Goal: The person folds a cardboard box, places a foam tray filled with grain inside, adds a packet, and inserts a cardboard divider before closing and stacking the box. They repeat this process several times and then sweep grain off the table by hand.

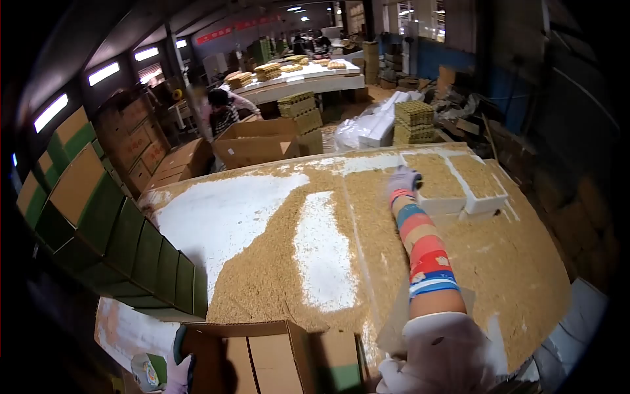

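Observation:
My right hand (405, 179), in a grey glove with a striped sleeve, reaches far over the table to the left edge of a white tray (443, 205) filled with brown grainy material. Its fingers are blurred, and I cannot make out whether they hold anything. Near the bottom edge, my left hand (178, 368), gloved, is at the left side of an open cardboard box (295, 351) with brown cartons inside. How its fingers are set is unclear. A small green and white container (149, 371) is beside that hand.
Brown grains (262, 282) lie spread over the white table (216, 210). Green cartons (125, 243) are stacked at the left. Beyond the table are an open cardboard box (256, 151), stacked yellowish trays (413, 121), plastic wrap and a bent-over person (226, 108).

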